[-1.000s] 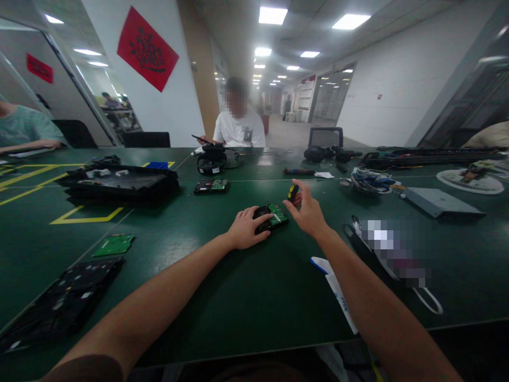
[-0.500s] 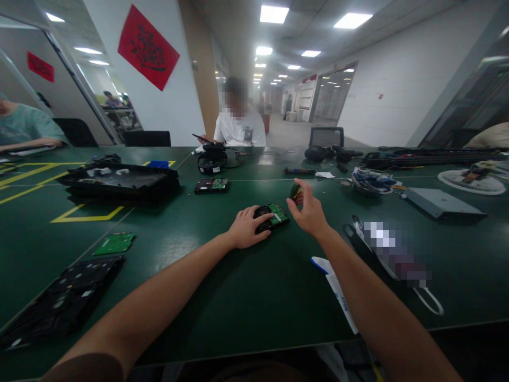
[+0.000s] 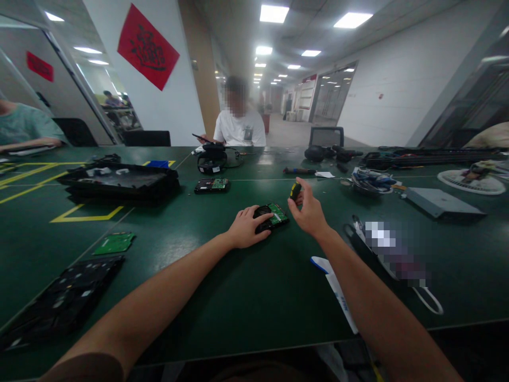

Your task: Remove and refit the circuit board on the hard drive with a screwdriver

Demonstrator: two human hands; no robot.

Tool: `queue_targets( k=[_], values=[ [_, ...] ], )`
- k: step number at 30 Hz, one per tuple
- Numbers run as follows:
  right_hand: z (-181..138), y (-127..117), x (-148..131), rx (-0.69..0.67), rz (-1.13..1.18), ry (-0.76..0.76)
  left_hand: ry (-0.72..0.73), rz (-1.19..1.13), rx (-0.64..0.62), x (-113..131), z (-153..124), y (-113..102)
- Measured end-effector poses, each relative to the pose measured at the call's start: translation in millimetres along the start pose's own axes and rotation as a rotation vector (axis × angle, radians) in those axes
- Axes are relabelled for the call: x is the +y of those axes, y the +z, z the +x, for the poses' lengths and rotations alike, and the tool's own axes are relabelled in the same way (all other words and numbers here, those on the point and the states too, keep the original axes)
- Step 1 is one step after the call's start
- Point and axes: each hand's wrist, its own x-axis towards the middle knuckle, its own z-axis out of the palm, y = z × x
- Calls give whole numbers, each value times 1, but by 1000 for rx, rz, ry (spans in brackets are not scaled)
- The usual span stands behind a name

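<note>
A hard drive (image 3: 280,212) with a green circuit board facing up lies on the green table. My left hand (image 3: 250,227) grips it from the left, the thumb along the near edge and the fingers over its black part. Just right of the drive, my right hand (image 3: 309,211) is closed around a small screwdriver (image 3: 295,190) with a black and yellow handle. The handle points upward between thumb and fingers; its shaft cannot be made out.
Another hard drive (image 3: 211,185) lies farther back. At left are black trays (image 3: 119,180), a loose green circuit board (image 3: 114,243) and a black panel (image 3: 67,294). To the right lie a pouch (image 3: 392,252) and a grey metal box (image 3: 443,202). A person (image 3: 239,127) sits opposite.
The screwdriver handle has turned in my right fingers, so more of its yellow shows. My left hand and the hard drive have stayed in place.
</note>
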Motion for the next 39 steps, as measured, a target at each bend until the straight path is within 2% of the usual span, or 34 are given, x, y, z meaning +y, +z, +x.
queue_targets(
  k=[39],
  values=[
    [-1, 2, -1, 51, -60, 12, -8, 8, 0, 0, 0, 0]
  ],
)
